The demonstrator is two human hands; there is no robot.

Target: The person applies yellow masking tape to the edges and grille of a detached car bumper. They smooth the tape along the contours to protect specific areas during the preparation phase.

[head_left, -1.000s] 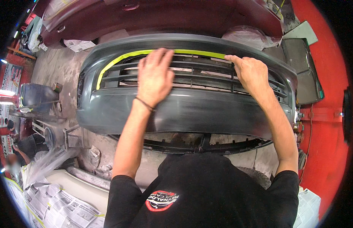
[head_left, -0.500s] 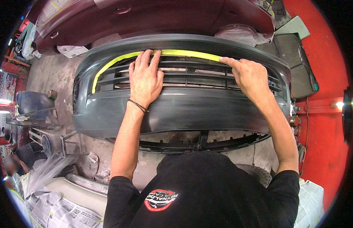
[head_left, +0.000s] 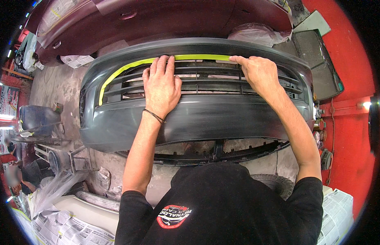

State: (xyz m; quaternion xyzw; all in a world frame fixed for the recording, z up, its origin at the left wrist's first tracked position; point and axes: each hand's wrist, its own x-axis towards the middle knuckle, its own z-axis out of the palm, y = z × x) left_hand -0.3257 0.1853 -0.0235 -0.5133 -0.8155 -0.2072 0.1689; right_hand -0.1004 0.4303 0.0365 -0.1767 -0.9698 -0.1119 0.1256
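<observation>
Starting far left: blue drum (head_left: 38,119), well apart from the work. Moving right, onto dark bumper (head_left: 206,112): find yellow-green tape (head_left: 202,57) up left side of grille opening, round the corner, then along much of the top edge. Can't tell how firmly bonded round the curve.

Next, at left hand (head_left: 162,87): fingers slightly spread, nearly straight, tips down on tape; pressing, not gripping. Further right, at right hand (head_left: 260,75): index finger stretched out, touching tape at its visible right end, other fingers curled in. Can't tell whether clenched on anything underneath or pinching tape. Past that: top edge bare of tape toward the right corner, then red wall (head_left: 349,134).

Step in hand, judging from this: laying and smoothing tape along the top edge. Calls for next: light, even tension at right hand, close alignment to the edge, left fingertips following to flatten. Watch for lifting or creasing at the right bend.
</observation>
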